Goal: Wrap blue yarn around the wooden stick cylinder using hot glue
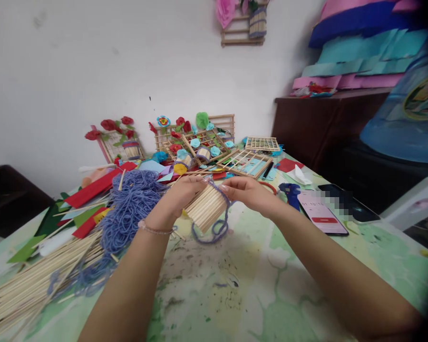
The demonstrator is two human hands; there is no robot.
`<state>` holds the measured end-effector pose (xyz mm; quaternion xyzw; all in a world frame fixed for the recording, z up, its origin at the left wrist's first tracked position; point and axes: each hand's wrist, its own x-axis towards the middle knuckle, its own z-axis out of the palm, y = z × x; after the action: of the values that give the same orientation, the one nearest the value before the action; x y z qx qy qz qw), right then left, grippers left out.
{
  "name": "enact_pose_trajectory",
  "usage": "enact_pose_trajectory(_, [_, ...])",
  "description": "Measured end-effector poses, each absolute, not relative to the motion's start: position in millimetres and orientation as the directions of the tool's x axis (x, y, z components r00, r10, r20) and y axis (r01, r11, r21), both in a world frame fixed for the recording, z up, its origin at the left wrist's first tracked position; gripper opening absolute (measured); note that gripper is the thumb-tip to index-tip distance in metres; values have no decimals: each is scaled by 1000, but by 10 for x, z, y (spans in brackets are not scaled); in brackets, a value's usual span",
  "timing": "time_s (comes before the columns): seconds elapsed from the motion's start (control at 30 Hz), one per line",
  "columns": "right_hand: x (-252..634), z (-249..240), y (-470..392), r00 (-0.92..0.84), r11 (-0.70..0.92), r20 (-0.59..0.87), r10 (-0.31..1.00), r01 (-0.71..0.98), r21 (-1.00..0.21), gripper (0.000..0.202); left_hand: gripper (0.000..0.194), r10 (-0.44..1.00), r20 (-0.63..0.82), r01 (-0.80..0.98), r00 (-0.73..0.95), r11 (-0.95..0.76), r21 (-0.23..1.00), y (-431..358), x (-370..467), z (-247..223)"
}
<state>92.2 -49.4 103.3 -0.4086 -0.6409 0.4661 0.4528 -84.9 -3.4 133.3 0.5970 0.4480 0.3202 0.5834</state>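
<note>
The left hand (180,192) grips a bundle of pale wooden sticks (206,207) above the bench (235,285) while the right hand (248,190) pinches purple yarn (214,232) looped around it; slack yarn could slip and let the sticks splay.

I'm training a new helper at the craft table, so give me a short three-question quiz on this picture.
1. True or false: the left hand holds a bundle of short wooden sticks.
2. What colour is the yarn looped around that bundle?
A. red
B. purple
C. green
3. Fill in: the phone lies on the table to the ______ of the right hand.

Key
1. True
2. B
3. right
</note>
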Motion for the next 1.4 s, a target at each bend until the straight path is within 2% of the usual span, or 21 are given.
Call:
enact_pose_trajectory(0.1, [906,1005,-483,-276,256,216,937,120,-959,28,16,914,-124,144,385,73,987,-26,-845,1325])
enact_pose_trajectory(0.33, [815,937,-464,-144,299,281,949,126,-946,32,14,924,-101,155,369,46,987,-19,-806,1291])
enact_pose_trajectory(0.43, [825,933,-458,-160,311,291,943,121,-943,34,14,921,-98,144,376,46,988,-27,-802,1297])
enact_pose_trajectory(0.67, [915,996,-466,-223,302,296,929,-5,-953,39,12,914,-132,152,383,79,985,-53,-817,1330])
enact_pose_trajectory(0.87, [861,975,-481,-227,248,217,950,121,-961,38,15,899,-125,225,420,31,974,-64,-806,1306])
enact_pose_trajectory(1.1, [788,872,-434,-120,290,272,955,175,-941,45,16,909,-104,276,404,-13,961,-62,-777,1276])
enact_pose_trajectory(1.23, [796,887,-432,-111,269,262,959,50,-962,43,15,912,-75,240,402,-26,970,-59,-785,1273])
enact_pose_trajectory(1.3, [802,916,-440,-126,220,224,966,-42,-975,50,17,903,-74,240,424,-33,970,-60,-793,1270])
enact_pose_trajectory(1.4, [810,947,-454,-158,154,164,974,-74,-985,50,20,885,-74,268,459,-58,962,-51,-799,1258])
